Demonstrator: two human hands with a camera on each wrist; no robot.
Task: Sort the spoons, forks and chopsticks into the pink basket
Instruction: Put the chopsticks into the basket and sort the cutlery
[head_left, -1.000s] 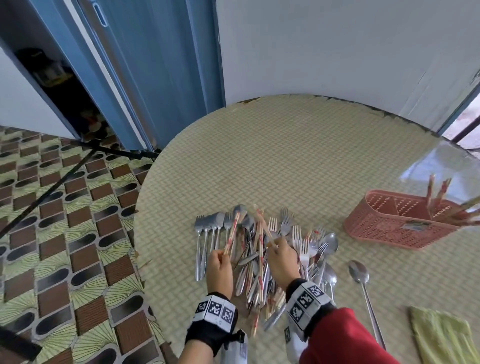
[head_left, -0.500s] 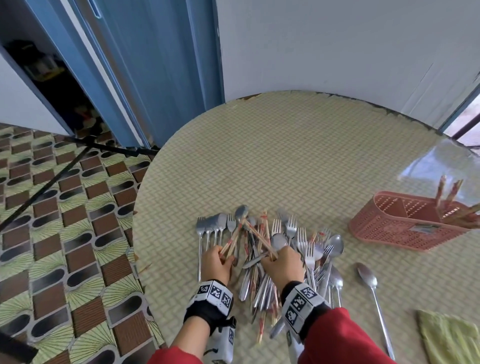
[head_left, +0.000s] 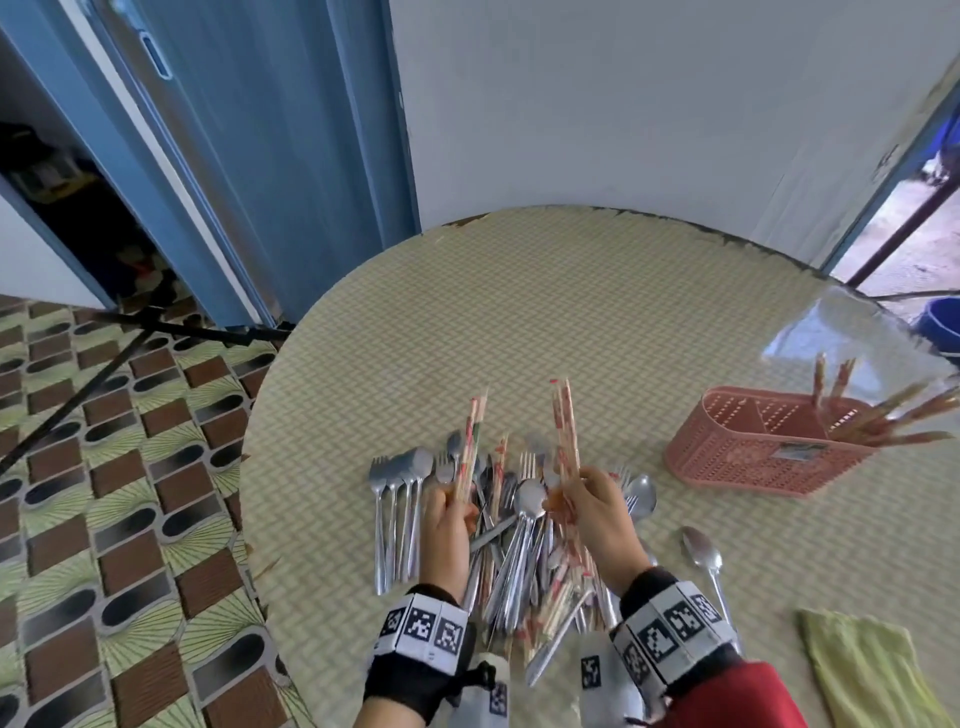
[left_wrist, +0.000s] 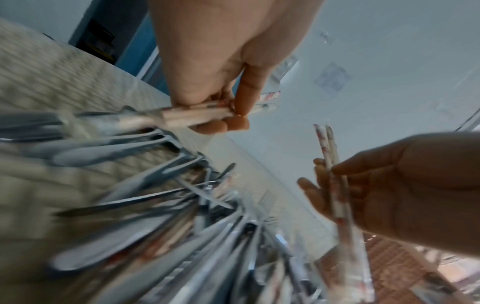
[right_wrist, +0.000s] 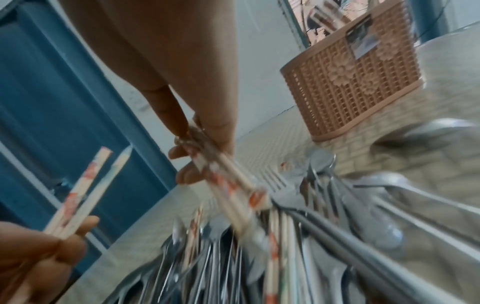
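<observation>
Left grip (head_left: 449, 512) pinches chopsticks (head_left: 471, 447); right grip (head_left: 597, 506) pinches second chopstick bundle (head_left: 566, 431). Pink basket (head_left: 753, 457) label unreadable.

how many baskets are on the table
1. The pink basket stands on the table, right of the cutlery pile, with chopsticks leaning out of its right end. No other basket shows in any view.

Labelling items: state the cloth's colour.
The cloth is yellow-green, plain; clearest in the head view.
</observation>
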